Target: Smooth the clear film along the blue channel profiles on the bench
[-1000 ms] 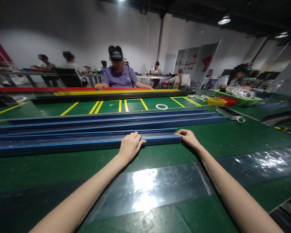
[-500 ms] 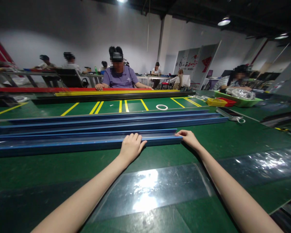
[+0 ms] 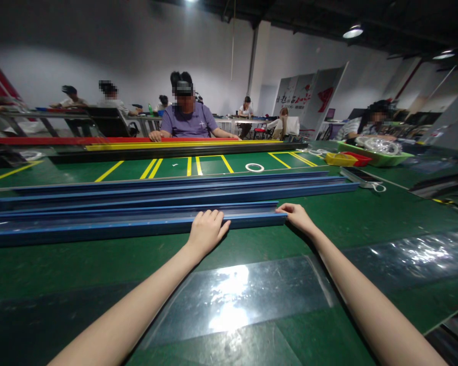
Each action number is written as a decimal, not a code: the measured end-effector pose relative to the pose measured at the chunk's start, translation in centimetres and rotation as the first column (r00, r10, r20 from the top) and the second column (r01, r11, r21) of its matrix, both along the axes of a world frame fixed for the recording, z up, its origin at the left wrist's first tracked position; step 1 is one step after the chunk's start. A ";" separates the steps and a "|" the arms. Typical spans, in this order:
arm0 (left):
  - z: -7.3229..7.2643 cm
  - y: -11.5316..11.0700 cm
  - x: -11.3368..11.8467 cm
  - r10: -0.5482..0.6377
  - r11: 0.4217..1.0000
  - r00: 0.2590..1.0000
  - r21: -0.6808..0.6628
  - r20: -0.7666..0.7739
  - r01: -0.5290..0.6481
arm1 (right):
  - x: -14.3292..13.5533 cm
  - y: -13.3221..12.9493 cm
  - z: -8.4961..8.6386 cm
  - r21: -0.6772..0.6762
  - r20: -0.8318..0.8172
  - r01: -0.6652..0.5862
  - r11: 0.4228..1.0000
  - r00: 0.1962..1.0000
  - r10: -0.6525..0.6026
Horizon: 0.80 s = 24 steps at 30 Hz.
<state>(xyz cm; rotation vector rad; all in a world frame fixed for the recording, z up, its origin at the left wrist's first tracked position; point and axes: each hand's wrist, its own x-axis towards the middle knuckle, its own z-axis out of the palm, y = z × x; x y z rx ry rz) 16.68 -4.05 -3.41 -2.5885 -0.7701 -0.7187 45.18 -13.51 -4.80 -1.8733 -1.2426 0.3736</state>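
Observation:
A long blue channel [image 3: 99, 227] lies across the green table, its open side up and its right end near the middle of the head view. My left hand [image 3: 208, 233] is closed over the channel's front wall, with the fingers over the inside and the thumb along the front. At the channel's right end, my right hand [image 3: 296, 217] is pinched, fingertips at the end opening. Whether a thin strip is also between those fingertips is too small to tell. Reflections show inside the channel. Just behind it lie more blue channels [image 3: 252, 190], side by side.
Clear plastic sheets [image 3: 275, 284] lie in front of me. Beyond the blue channels are a white ring [image 3: 254, 167], a phone-like device [image 3: 361, 178] and a green basket [image 3: 385, 158]. Across the table a person in purple [image 3: 191, 122] sits behind red, yellow and black channels [image 3: 175, 146].

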 end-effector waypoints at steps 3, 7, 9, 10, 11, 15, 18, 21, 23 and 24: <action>0.0 0.0 0.0 0.004 1.000 1.000 0.010 -0.008 -0.004 | 0.2 0.1 -0.1 -0.005 0.007 -0.008 1.000 1.000 0.008; 0.0 0.0 0.0 0.001 1.000 1.000 0.010 -0.009 -0.001 | 0.3 0.2 0.0 -0.019 0.047 0.004 1.000 0.999 -0.003; 0.0 0.0 0.0 0.001 1.000 1.000 0.008 -0.009 -0.001 | 0.2 0.1 0.2 -0.027 0.069 0.014 1.000 0.998 -0.012; 0.0 0.0 0.0 0.001 1.000 1.000 0.006 -0.011 -0.001 | 0.1 0.1 0.2 -0.030 0.080 0.017 0.999 0.997 -0.014; 0.0 0.0 0.0 0.001 1.000 1.000 0.005 -0.012 -0.001 | 0.1 0.1 0.3 -0.032 0.091 0.020 0.999 0.996 -0.017; 0.1 -0.1 0.0 0.002 1.000 1.000 0.003 -0.015 -0.002 | 0.1 0.1 0.3 -0.035 0.107 0.027 0.999 0.994 -0.023; 0.1 -0.1 0.0 0.001 1.000 1.000 0.003 -0.015 -0.001 | 0.2 0.1 0.1 -0.029 0.072 0.014 0.999 0.997 -0.012; 0.1 -0.1 0.0 0.004 1.000 1.000 0.006 -0.014 -0.004 | 0.3 0.1 -0.1 -0.018 0.044 0.001 1.000 0.999 0.000; 0.1 -0.1 0.0 0.006 1.000 1.000 0.006 -0.014 -0.006 | 0.3 0.1 -0.1 -0.015 0.038 0.000 1.000 0.999 0.000; 0.1 -0.1 0.0 0.006 1.000 1.000 0.005 -0.014 -0.006 | 0.3 0.1 -0.1 -0.014 0.039 0.004 1.000 0.999 -0.004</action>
